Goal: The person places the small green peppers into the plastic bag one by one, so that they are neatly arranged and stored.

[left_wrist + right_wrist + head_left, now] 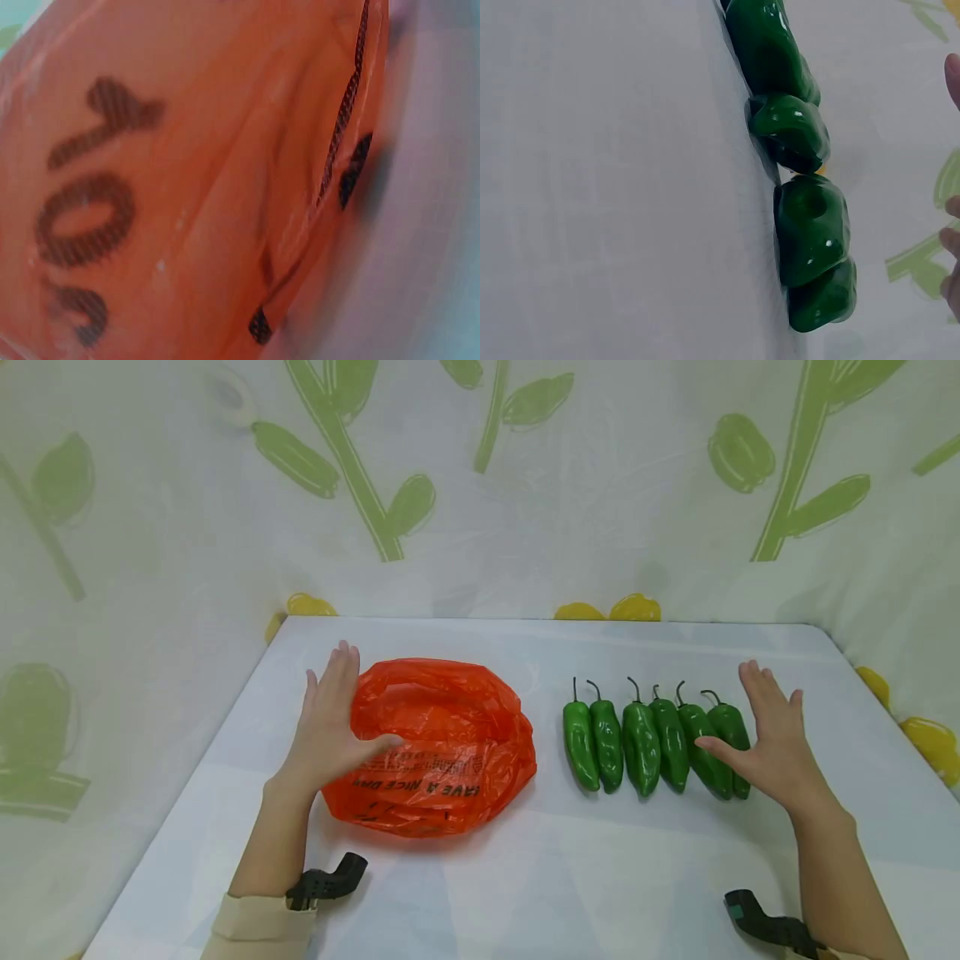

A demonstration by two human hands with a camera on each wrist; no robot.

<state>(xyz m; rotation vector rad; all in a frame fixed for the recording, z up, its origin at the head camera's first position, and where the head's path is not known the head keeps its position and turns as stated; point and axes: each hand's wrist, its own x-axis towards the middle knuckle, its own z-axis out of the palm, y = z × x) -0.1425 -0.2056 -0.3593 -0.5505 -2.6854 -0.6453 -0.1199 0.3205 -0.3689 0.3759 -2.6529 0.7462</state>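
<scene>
An orange-red plastic bag (pixel 435 710) with dark printed letters lies spread on the table, its opening facing up. My left hand (pixel 322 727) hovers at the bag's left side, fingers straight and thumb stretched over its edge; whether it touches the bag I cannot tell. In the left wrist view the printed bag (pixel 210 150) fills most of the picture. To the right of the bag lie several green peppers (pixel 641 747) side by side, stems pointing away. My right hand (pixel 776 743) is at the row's right end, fingers straight, thumb over the last pepper, gripping nothing. The right wrist view shows pepper tips (pixel 810 232) close up.
The white table (pixel 510 902) has its far edge just beyond the bag and peppers. A pale cloth (pixel 615 485) with green plant prints hangs behind it and at the sides. A dark wrist device (pixel 330 881) sits on the left forearm, another dark device (pixel 765 922) on the right.
</scene>
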